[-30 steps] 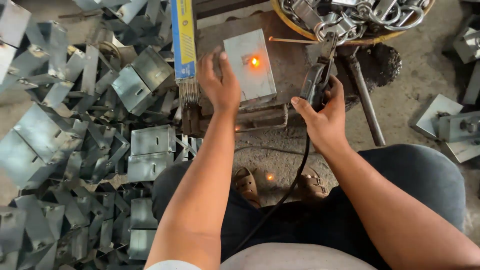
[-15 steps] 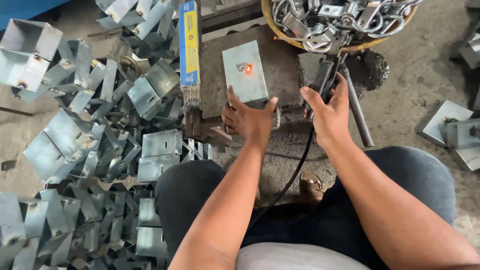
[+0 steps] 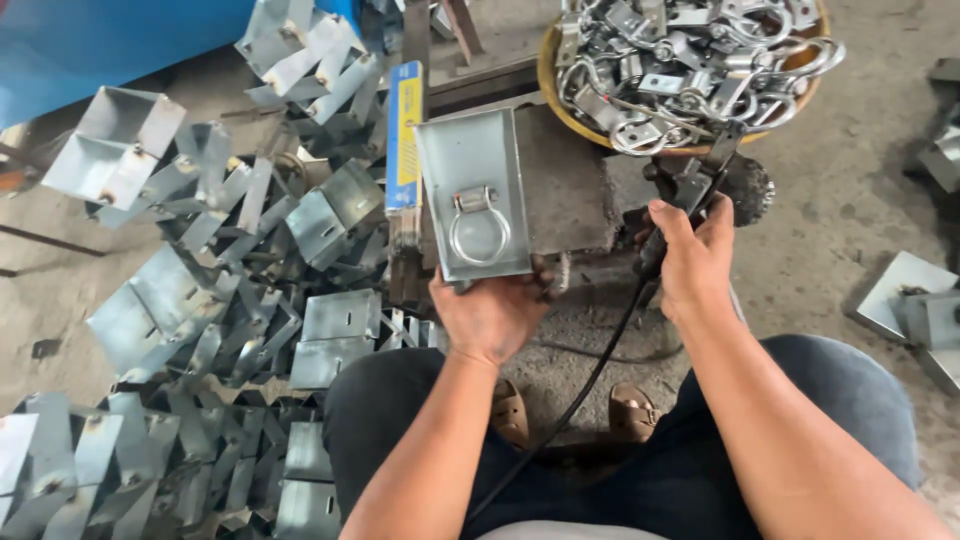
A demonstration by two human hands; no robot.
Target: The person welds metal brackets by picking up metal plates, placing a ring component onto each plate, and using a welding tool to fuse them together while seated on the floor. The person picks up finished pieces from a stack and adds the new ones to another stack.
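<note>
My left hand (image 3: 492, 315) grips the near edge of a shallow grey metal tray piece (image 3: 472, 165) with a ring handle (image 3: 478, 228) fixed in its middle. The piece lies tilted over a dark steel work block (image 3: 565, 180). My right hand (image 3: 692, 262) is closed around the black handle of a welding electrode holder (image 3: 680, 190), whose black cable (image 3: 585, 385) runs down between my knees. The holder's tip rests near the block's right side, apart from the tray piece.
A large heap of folded grey sheet-metal brackets (image 3: 230, 300) covers the floor on the left. A round basket of metal rings and clips (image 3: 690, 60) stands at the top right. A blue-yellow electrode box (image 3: 404, 130) lies beside the block. More plates (image 3: 915, 300) sit at the right.
The glowing weld spot on the piece has faded. My left hand slid from on top of the piece to its near edge and pulled it closer. The ring handle now shows.
</note>
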